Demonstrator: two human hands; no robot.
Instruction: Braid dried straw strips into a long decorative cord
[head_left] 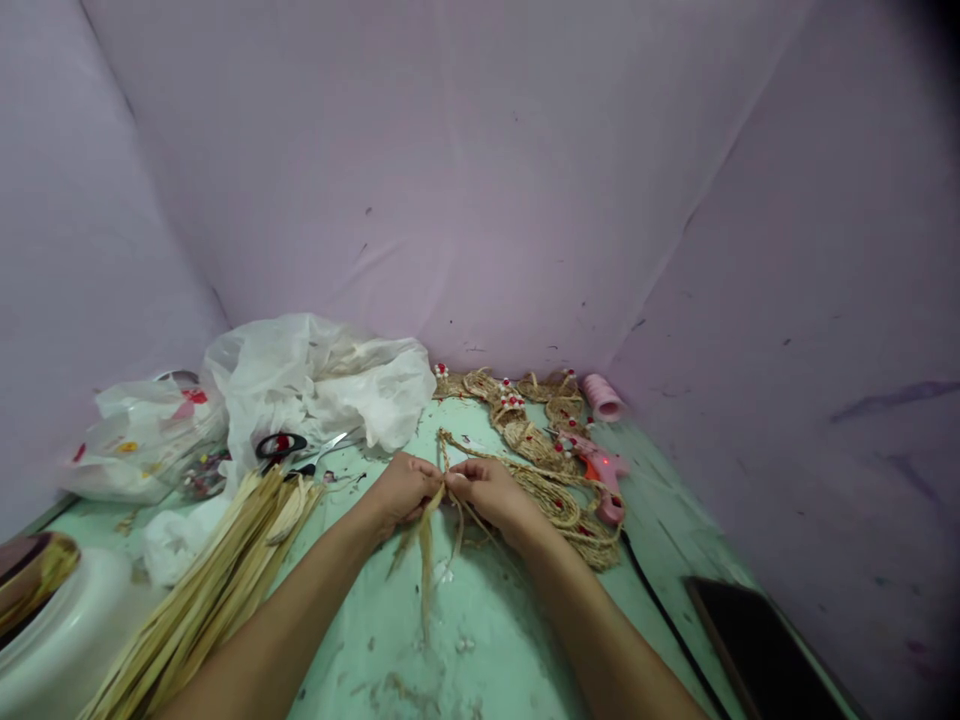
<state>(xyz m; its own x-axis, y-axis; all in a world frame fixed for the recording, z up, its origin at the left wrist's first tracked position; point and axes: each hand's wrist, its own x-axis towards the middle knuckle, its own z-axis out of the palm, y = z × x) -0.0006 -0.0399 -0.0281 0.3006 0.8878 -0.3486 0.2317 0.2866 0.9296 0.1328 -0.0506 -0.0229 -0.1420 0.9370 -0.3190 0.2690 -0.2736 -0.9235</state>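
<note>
My left hand [403, 492] and my right hand [491, 494] meet over the pale green table [480, 640], both pinched on the end of a braided straw rope [559, 500]. Loose straw strands [427, 560] hang down from between the fingers toward me. The rope runs off to the right of my right hand in a loose heap. A bundle of flat straw strips [210, 590] lies beside my left forearm.
Scissors [289, 447] and crumpled plastic bags [315, 380] sit at the back left. Small woven straw sandals [525, 410], a pink glue gun [600, 475] and a pink thread spool [602, 397] lie at the back right. A dark flat device [757, 650] rests front right, a white container [60, 630] front left.
</note>
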